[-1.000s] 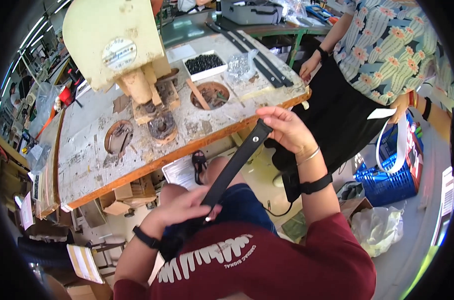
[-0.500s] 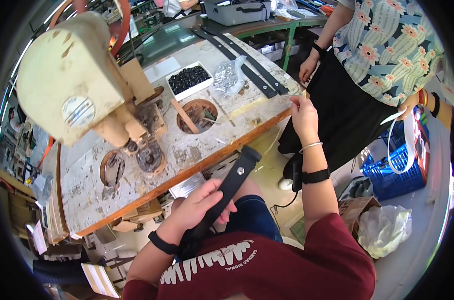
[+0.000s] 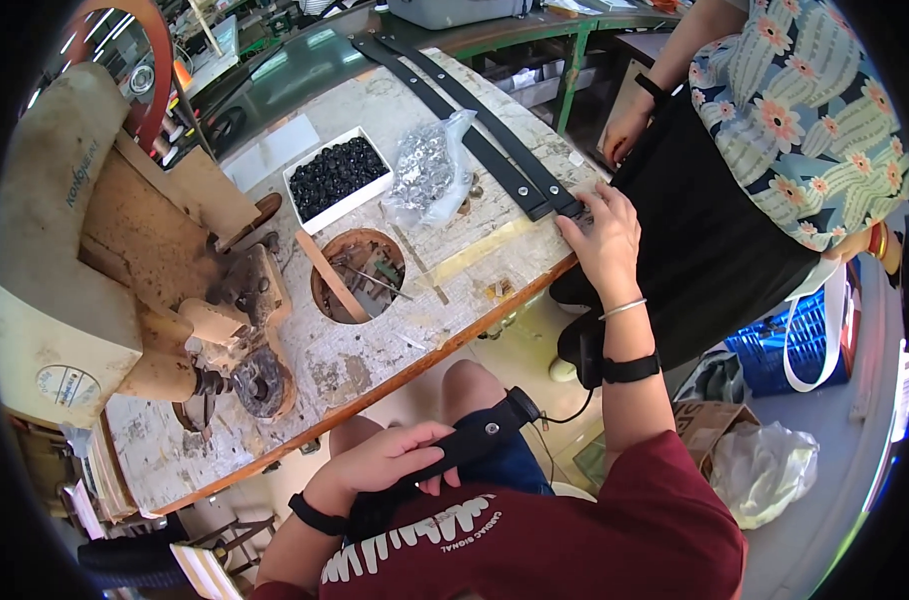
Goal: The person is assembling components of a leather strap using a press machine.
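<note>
In my left hand (image 3: 400, 458) is a black strap (image 3: 487, 430) with a round metal snap near its end. The fingers wrap round the strap above my lap, and its rear part is hidden by the hand. My right hand (image 3: 609, 232) reaches to the table's right corner. Its thumb and fingers are apart, at the end of a black strap (image 3: 515, 150) lying there. Beside that one lies another black strap (image 3: 472, 150), nearly parallel. Both show a metal snap near the end. A small white scrap (image 3: 576, 158) is just beyond my right fingers.
On the worn table stand a press machine (image 3: 65, 250) at left, a white box (image 3: 337, 180) of black snap parts and a plastic bag (image 3: 427, 170) of metal parts. A round hole (image 3: 390, 260) holds scraps and a wooden stick. A person in a black skirt (image 3: 695, 230) stands at right.
My right hand has gone from a pinch beyond the table edge to the strap ends, its fingers now apart. The strap in my left hand has been lowered and tilted further right.
</note>
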Demonstrator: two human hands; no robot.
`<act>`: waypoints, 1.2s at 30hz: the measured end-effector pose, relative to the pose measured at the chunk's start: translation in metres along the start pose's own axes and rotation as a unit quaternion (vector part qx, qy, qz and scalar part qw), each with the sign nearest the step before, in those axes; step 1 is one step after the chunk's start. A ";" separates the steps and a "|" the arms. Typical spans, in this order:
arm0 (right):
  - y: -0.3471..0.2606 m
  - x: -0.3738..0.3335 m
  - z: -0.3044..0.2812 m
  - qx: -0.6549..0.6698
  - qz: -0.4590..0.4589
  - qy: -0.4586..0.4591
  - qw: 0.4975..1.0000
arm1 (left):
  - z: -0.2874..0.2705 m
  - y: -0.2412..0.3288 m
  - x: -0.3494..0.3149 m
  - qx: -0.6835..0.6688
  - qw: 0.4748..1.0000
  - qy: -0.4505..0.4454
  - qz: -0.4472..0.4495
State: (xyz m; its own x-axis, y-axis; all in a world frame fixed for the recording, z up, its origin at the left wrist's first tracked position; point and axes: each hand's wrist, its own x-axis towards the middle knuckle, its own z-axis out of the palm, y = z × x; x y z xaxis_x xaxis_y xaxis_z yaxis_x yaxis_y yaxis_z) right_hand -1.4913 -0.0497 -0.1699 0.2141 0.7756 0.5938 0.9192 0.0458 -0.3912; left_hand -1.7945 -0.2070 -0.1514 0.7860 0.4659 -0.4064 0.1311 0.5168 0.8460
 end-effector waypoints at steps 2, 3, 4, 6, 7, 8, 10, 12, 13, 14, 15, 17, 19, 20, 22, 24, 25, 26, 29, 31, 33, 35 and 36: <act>0.000 -0.004 -0.001 -0.033 0.000 0.021 0.999 | -0.001 0.001 0.003 0.006 1.000 0.003 0.003; -0.006 -0.004 -0.003 -0.031 -0.001 0.021 0.999 | -0.003 0.000 0.005 0.003 1.000 -0.008 -0.002; -0.012 -0.004 -0.006 -0.008 -0.060 0.025 0.998 | -0.003 -0.001 0.006 -0.001 1.000 -0.019 -0.008; -0.030 -0.008 -0.013 0.016 -0.136 0.004 0.991 | -0.003 -0.002 0.007 -0.004 1.000 -0.016 -0.009; -0.027 -0.011 -0.005 -0.019 -0.161 -0.014 0.987 | -0.001 -0.002 0.006 -0.006 1.000 -0.014 -0.009; -0.027 -0.014 -0.003 -0.008 -0.154 -0.008 0.988 | 0.002 -0.002 0.005 -0.003 1.000 -0.010 -0.007; -0.030 -0.012 -0.002 0.009 -0.153 0.005 0.988 | 0.001 0.000 0.006 0.013 1.000 -0.014 -0.024; -0.037 -0.007 -0.008 0.042 -0.116 0.033 0.992 | 0.003 0.002 0.007 0.006 0.999 -0.018 -0.033; -0.042 -0.005 -0.012 0.037 -0.121 0.053 0.991 | 0.004 0.001 0.007 0.001 0.999 -0.026 -0.032; -0.037 -0.008 -0.004 0.020 -0.137 0.021 0.990 | 0.004 0.001 0.006 -0.003 0.999 -0.031 -0.035; -0.037 -0.010 -0.003 0.002 -0.152 -0.013 0.988 | 0.005 0.001 0.005 -0.005 0.999 -0.031 -0.034; -0.041 -0.011 -0.007 0.030 -0.139 0.026 0.989 | 0.007 0.004 0.002 0.013 0.999 -0.033 -0.032; -0.044 -0.012 -0.009 0.056 -0.126 0.057 0.989 | 0.009 0.003 -0.002 0.021 0.999 -0.031 -0.028; -0.039 -0.013 -0.003 0.037 -0.136 0.030 0.990 | 0.010 0.002 -0.003 0.027 0.999 -0.035 -0.030; -0.041 -0.014 0.004 0.061 -0.129 0.013 0.990 | 0.011 0.003 -0.005 0.023 0.998 -0.040 -0.032; -0.050 -0.017 -0.012 0.081 -0.145 0.051 0.985 | 0.011 0.002 -0.008 0.018 0.999 -0.040 -0.032; -0.054 -0.022 -0.020 0.097 -0.153 0.089 0.979 | 0.011 0.001 -0.012 0.029 0.998 -0.043 -0.034; -0.052 -0.035 -0.020 0.188 -0.129 0.105 0.968 | 0.011 0.000 -0.016 0.040 0.997 -0.046 -0.037; -0.042 -0.091 -0.015 0.412 0.090 0.046 0.905 | 0.014 -0.002 -0.026 0.082 0.994 -0.055 -0.039; -0.028 -0.129 0.016 0.562 0.256 0.016 0.786 | 0.019 -0.004 -0.026 0.087 0.993 -0.066 -0.034; -0.033 -0.142 0.038 0.660 0.446 -0.071 0.601 | 0.024 -0.009 -0.029 0.091 0.993 -0.072 -0.034; -0.031 -0.139 0.069 0.734 0.485 -0.055 0.472 | 0.033 -0.012 -0.033 0.103 0.992 -0.065 -0.044; -0.034 -0.132 0.081 0.789 0.515 -0.039 0.334 | 0.034 -0.015 -0.035 0.106 0.992 -0.063 -0.041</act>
State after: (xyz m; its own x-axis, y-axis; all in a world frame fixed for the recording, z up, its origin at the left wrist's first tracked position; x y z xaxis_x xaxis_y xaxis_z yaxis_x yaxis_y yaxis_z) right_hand -1.5772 -0.1028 -0.2921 0.0822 0.9026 -0.4224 -0.9589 -0.0438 -0.2803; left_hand -1.8029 -0.2553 -0.1382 0.8344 0.3282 -0.4428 0.3120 0.3810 0.8703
